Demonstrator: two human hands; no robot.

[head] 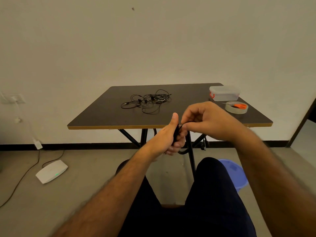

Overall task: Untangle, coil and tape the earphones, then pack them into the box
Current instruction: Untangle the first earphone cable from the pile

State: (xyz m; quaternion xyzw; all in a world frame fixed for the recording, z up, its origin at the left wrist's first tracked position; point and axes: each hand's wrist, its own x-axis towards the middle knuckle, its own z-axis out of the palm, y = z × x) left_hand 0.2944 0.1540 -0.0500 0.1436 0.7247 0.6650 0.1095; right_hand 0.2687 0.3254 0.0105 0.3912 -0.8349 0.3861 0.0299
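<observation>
A tangle of black earphones lies on the dark table toward the back middle. In front of the table's near edge my left hand grips a black earphone cord coil, thumb up. My right hand pinches the same cord just above the left hand's fingers. A loop of the cord hangs below my left hand. The clear plastic box with red latches stands shut at the table's back right corner. A roll of clear tape lies in front of it.
Orange-handled scissors rest across the tape roll. A white router with cables sits on the floor at left. A blue bucket stands beside my right leg. The table's black folding legs are under the near edge.
</observation>
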